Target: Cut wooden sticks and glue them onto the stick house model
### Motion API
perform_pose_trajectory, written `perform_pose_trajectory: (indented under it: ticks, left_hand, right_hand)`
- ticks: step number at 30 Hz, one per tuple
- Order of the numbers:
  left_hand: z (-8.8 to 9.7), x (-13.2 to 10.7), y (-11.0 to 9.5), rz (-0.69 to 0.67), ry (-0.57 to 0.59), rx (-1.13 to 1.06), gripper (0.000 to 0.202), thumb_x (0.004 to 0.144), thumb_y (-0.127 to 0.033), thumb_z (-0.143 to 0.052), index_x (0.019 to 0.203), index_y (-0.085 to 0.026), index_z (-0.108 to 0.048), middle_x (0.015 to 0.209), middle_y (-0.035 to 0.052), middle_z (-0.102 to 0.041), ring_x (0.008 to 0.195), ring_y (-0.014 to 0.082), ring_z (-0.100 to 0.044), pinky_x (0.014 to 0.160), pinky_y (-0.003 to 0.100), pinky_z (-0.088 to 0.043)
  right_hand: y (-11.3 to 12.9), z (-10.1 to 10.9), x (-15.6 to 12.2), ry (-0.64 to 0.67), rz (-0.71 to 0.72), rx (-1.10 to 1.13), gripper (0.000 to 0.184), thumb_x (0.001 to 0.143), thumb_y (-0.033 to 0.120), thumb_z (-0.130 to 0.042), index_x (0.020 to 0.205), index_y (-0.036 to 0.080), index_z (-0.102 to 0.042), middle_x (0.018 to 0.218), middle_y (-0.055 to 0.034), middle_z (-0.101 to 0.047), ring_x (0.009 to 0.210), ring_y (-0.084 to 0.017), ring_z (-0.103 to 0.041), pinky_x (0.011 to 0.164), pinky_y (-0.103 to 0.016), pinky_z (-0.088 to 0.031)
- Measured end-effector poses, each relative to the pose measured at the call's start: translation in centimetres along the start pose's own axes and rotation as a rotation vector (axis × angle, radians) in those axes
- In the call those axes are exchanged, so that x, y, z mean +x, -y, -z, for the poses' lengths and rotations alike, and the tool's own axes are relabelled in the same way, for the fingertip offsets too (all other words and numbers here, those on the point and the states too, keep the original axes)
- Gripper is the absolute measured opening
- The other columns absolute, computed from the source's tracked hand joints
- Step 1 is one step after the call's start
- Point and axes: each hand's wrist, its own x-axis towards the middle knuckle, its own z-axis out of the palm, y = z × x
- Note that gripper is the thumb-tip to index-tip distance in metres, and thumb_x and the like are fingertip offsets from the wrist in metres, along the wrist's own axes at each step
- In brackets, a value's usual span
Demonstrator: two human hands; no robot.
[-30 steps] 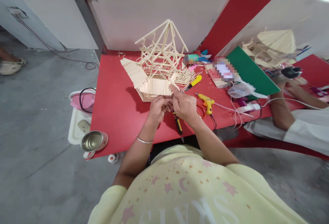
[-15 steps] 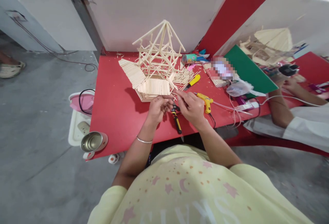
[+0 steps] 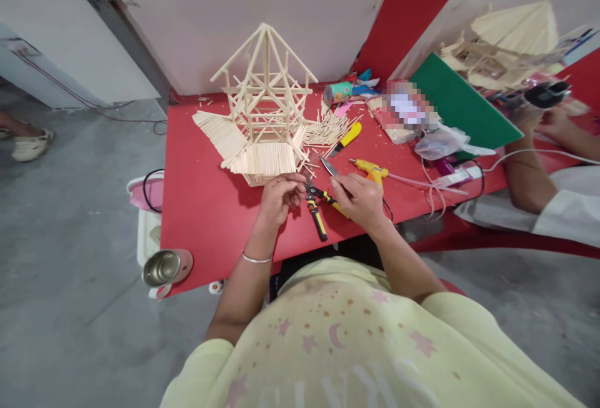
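A house frame of thin wooden sticks [image 3: 262, 102] stands on the red table [image 3: 206, 202], with a flat stick panel at its front. My left hand [image 3: 277, 199] is closed in a pinch just below that panel, on a thin stick. My right hand [image 3: 360, 199] is closed on the yellow-and-black cutting pliers [image 3: 316, 205], whose jaws point toward my left fingers. A loose heap of sticks [image 3: 328, 130] lies right of the house.
A yellow glue gun [image 3: 372, 172] and a yellow utility knife [image 3: 344, 139] lie beyond my right hand. A steel cup [image 3: 164, 267] sits at the table's near-left corner. Another person's arm [image 3: 520, 177] rests at the right, by a green board [image 3: 457, 108].
My right hand has dropped from the stick panel to the pliers and taken hold of them. The camera has tilted, shifting the scene a little left and down.
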Motion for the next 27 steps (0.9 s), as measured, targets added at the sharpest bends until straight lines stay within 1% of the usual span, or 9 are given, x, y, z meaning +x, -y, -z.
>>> perform_pose_trajectory:
  ticks: [2,4,6,9,13,17,20,23,27]
  left_hand:
    - [0.1,0.2,0.4,0.028,-0.06,0.102,0.025,0.073,-0.037,-0.074,0.083,-0.014,-0.072,0.065,0.0011,-0.066,0.049,0.0096,-0.057,0.042,0.02,-0.036]
    - [0.2,0.4,1.1,0.025,-0.111,0.239,0.029,0.076,-0.043,-0.077,0.074,-0.016,-0.068,0.059,-0.0006,-0.062,0.045,0.008,-0.05,0.043,0.021,-0.034]
    - [0.2,0.6,1.9,-0.036,-0.118,0.419,0.034,0.079,-0.046,-0.076,0.068,-0.017,-0.064,0.055,-0.0021,-0.057,0.046,0.0079,-0.046,0.047,0.023,-0.035]
    - [0.3,0.9,3.2,-0.18,-0.094,0.75,0.039,0.086,-0.048,-0.072,0.062,-0.018,-0.061,0.054,-0.003,-0.052,0.052,0.0094,-0.045,0.054,0.025,-0.033]
    - [0.5,1.2,4.4,-0.3,-0.121,1.04,0.038,0.089,-0.046,-0.068,0.064,-0.019,-0.062,0.058,-0.0027,-0.056,0.059,0.0121,-0.049,0.059,0.027,-0.032]
    - [0.5,1.5,4.8,-0.332,-0.134,1.108,0.028,0.091,-0.043,-0.067,0.076,-0.02,-0.072,0.068,-0.0009,-0.068,0.065,0.0146,-0.058,0.064,0.028,-0.037]
    - [0.4,1.7,5.0,-0.33,-0.153,1.107,0.027,0.09,-0.043,-0.067,0.077,-0.02,-0.072,0.07,-0.0004,-0.07,0.065,0.015,-0.06,0.065,0.028,-0.039]
    - [0.2,1.9,5.1,-0.312,-0.177,1.087,0.028,0.09,-0.043,-0.068,0.076,-0.02,-0.072,0.069,-0.0005,-0.069,0.066,0.0151,-0.06,0.066,0.028,-0.04]
    - [-0.3,2.0,5.3,-0.283,-0.182,1.019,0.023,0.089,-0.039,-0.067,0.08,-0.019,-0.074,0.072,0.0001,-0.072,0.069,0.0153,-0.063,0.069,0.027,-0.044]
  right_hand:
    - [-0.4,-0.1,-0.2,0.085,-0.087,-0.031,0.029,0.102,0.034,-0.053,0.099,0.02,-0.078,0.094,-0.0067,-0.08,0.083,-0.017,-0.073,0.074,-0.027,-0.05]
    - [-0.8,-0.2,-0.3,0.169,-0.17,-0.051,0.031,0.103,0.036,-0.051,0.101,0.021,-0.079,0.099,-0.0073,-0.08,0.088,-0.019,-0.073,0.075,-0.028,-0.049]
    - [-1.2,-0.5,-0.3,0.247,-0.222,-0.06,0.031,0.102,0.036,-0.051,0.105,0.022,-0.079,0.104,-0.0069,-0.08,0.091,-0.019,-0.072,0.076,-0.028,-0.048]
    - [-1.4,-1.3,0.4,0.372,-0.258,-0.09,0.033,0.102,0.038,-0.048,0.108,0.024,-0.078,0.107,-0.0061,-0.078,0.094,-0.021,-0.071,0.076,-0.029,-0.046]
    - [-1.0,-3.3,2.6,0.533,-0.299,-0.185,0.038,0.103,0.041,-0.044,0.11,0.021,-0.076,0.109,-0.0113,-0.076,0.096,-0.025,-0.071,0.074,-0.031,-0.045]
    - [-0.8,-5.7,4.3,0.641,-0.363,-0.248,0.04,0.102,0.036,-0.045,0.112,0.011,-0.075,0.114,-0.0202,-0.074,0.1,-0.031,-0.071,0.079,-0.034,-0.049]
    - [-0.9,-6.6,4.5,0.66,-0.381,-0.24,0.04,0.102,0.03,-0.043,0.113,0.009,-0.074,0.115,-0.0227,-0.073,0.103,-0.033,-0.071,0.082,-0.037,-0.051]
    - [-1.3,-6.1,4.0,0.654,-0.396,-0.235,0.038,0.101,0.025,-0.042,0.115,0.009,-0.073,0.114,-0.0227,-0.074,0.103,-0.032,-0.072,0.085,-0.037,-0.051]
    - [-1.5,-4.2,2.8,0.622,-0.428,-0.224,0.035,0.099,0.03,-0.047,0.111,0.013,-0.074,0.109,-0.0187,-0.076,0.101,-0.031,-0.072,0.085,-0.036,-0.051]
